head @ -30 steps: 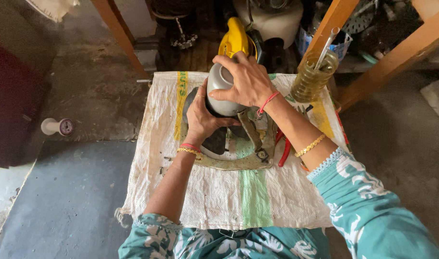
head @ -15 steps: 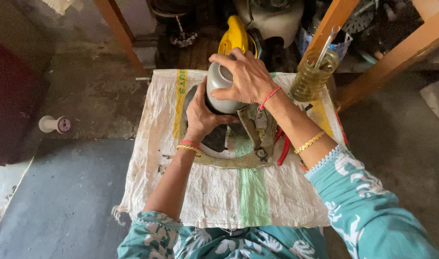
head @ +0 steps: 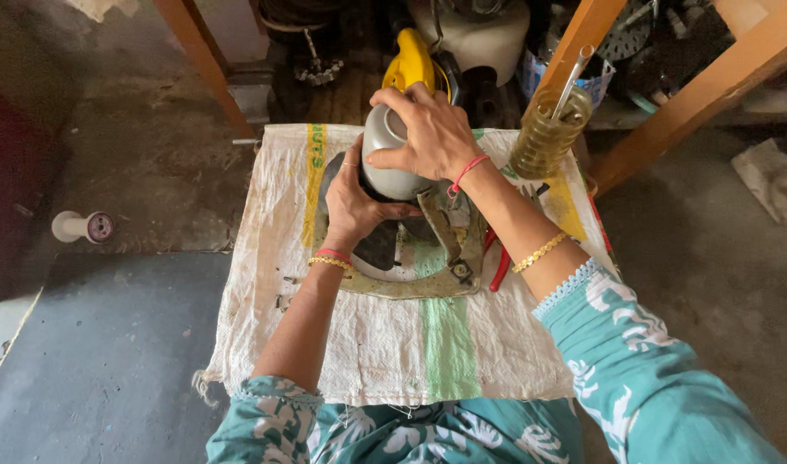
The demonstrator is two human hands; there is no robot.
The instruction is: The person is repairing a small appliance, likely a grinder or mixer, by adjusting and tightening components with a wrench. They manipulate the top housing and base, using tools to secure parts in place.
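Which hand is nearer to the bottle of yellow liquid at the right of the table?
Right. The right hand grips the top of the grey housing, beside the bottle but not touching it. The left hand is farther, on the housing's other side.

Soft, even daylight falls on my hands (head: 393, 172) and the pale surface (head: 385, 344) below them, casting faint shadows; the clutter beyond sits dim, and wide-angle distortion bends the frame edges.
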